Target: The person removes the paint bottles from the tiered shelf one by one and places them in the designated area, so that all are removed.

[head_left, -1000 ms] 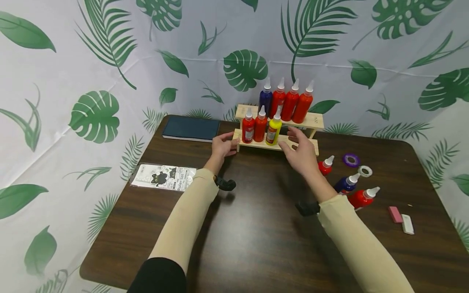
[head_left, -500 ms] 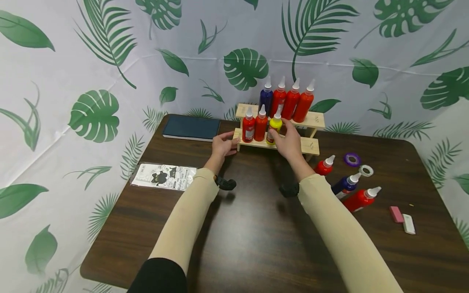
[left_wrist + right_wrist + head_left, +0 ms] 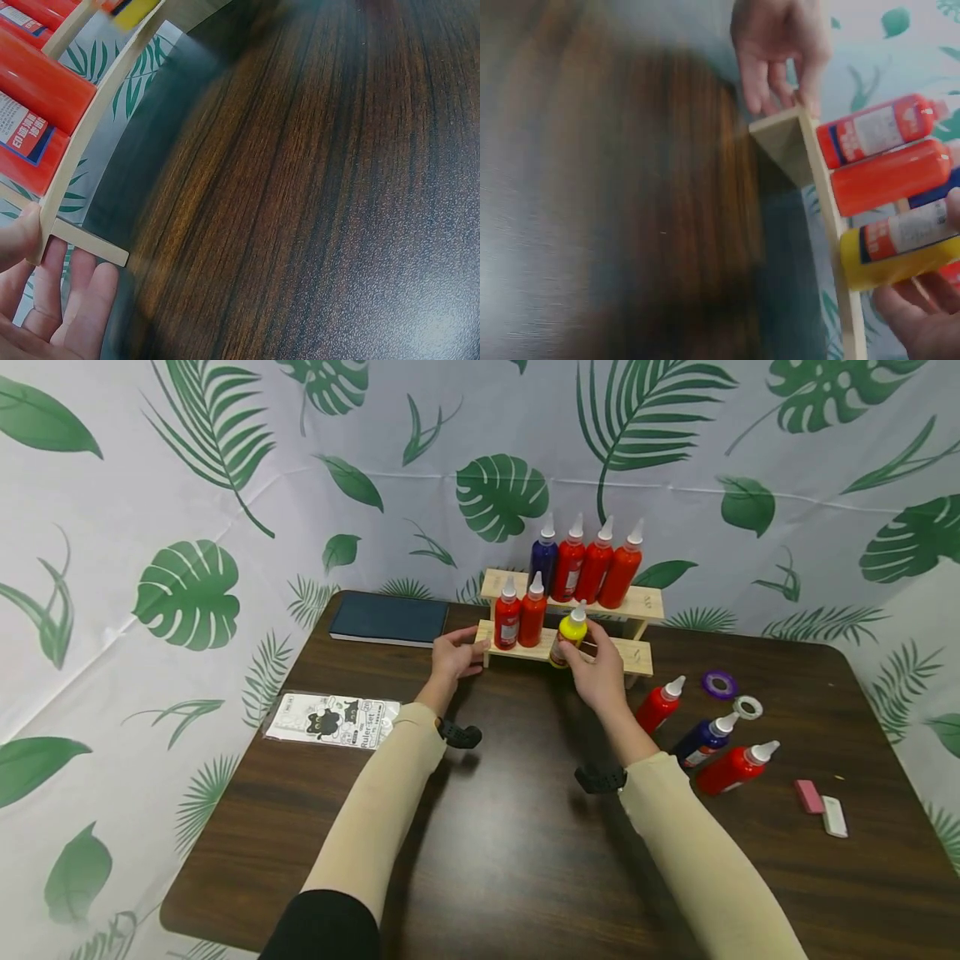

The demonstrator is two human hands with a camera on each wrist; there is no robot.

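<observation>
Yellow bottle | white pointed cap | orange-and-white label | right fingers gripping

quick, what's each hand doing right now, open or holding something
Left hand: holding the wooden rack by its left end.
Right hand: holding the yellow bottle.

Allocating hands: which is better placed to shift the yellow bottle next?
Right, probably: the right hand grips the yellow bottle, while the left hand holds the left end of the wooden rack, beyond two red bottles.
</observation>
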